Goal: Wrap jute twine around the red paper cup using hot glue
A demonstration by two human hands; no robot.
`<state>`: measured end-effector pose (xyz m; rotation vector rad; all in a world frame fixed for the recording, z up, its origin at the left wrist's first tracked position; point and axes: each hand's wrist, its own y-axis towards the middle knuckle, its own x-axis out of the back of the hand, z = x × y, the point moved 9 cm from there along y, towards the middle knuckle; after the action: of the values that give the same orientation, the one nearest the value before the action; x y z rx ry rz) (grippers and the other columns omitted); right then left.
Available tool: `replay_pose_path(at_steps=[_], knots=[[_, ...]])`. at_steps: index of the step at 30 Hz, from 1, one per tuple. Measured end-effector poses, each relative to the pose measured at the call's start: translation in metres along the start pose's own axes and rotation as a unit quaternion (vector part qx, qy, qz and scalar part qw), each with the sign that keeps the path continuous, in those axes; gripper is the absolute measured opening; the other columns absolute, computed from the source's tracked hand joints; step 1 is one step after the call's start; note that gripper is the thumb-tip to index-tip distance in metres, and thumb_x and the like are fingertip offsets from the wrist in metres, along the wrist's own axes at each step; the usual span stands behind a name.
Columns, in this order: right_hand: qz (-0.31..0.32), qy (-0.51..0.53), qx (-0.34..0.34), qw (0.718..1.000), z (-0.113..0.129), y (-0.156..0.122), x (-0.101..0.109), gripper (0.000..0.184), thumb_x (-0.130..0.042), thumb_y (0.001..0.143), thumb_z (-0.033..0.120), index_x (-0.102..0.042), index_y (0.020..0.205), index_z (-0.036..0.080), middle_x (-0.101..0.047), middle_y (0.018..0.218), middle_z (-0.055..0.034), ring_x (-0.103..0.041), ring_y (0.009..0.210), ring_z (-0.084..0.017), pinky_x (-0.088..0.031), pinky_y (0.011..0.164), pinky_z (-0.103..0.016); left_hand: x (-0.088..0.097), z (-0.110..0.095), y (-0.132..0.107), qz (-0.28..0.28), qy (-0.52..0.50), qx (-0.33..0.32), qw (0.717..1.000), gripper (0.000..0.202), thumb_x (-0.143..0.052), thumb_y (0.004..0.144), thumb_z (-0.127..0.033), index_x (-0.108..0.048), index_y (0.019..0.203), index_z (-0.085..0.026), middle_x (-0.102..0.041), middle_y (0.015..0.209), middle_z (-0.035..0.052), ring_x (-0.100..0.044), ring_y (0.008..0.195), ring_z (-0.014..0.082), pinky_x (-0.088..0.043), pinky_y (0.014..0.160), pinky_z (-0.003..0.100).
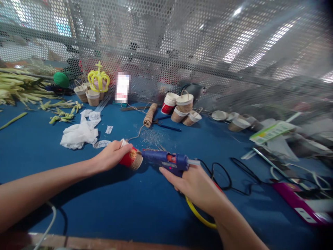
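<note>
My left hand (114, 154) is closed around a red paper cup (128, 159), which lies tilted with its base end to the right. Twine is wound around that base end. In my right hand (192, 180) is a blue hot glue gun (163, 161), a clear glue stick poking out of its back. The gun's nozzle is at the wound part of the cup; whether it touches I cannot tell. From the cup a strand runs back to a roll of jute twine (150, 115). Behind the gun, pliers with dark blue handles (169, 127) lie beside the roll.
Small twine-wrapped cups (179, 114) stand at the back beside stacked paper cups (170, 100). White lace (79, 133) lies left of my hands. At the right are black cables (221, 173) and a purple power strip (296, 201). A perforated metal screen (156, 52) borders the blue table.
</note>
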<state>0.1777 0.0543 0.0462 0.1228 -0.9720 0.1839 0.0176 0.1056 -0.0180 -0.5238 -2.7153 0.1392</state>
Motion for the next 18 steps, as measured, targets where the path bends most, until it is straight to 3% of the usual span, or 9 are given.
replay_pose_path(at_steps=[6,18], knots=[[0.007,0.003,0.006,1.0,0.0027,-0.0003,0.0001,0.023,-0.049,0.078,0.032,-0.055,0.059,0.019,-0.046,0.035,0.0066,-0.043,0.034,-0.01,-0.037,0.04,-0.022,-0.001,-0.0001,0.0004,0.006,0.014,-0.008,1.0,0.04,-0.036,0.078,-0.047,-0.05,0.061,-0.014,-0.037,0.05,-0.0038,-0.031,0.045,0.0095,-0.022,0.043,0.022],[0.022,-0.003,-0.031,0.999,-0.0038,-0.0035,-0.0031,0.022,-0.05,0.077,0.035,-0.06,0.076,0.016,-0.046,0.037,0.0061,-0.045,0.036,-0.011,-0.038,0.041,-0.022,-0.0002,-0.0076,-0.0018,0.002,0.001,-0.013,1.0,0.041,-0.037,0.076,-0.045,-0.058,0.064,-0.011,-0.051,0.05,0.0,-0.043,0.047,0.0124,-0.028,0.044,0.022]])
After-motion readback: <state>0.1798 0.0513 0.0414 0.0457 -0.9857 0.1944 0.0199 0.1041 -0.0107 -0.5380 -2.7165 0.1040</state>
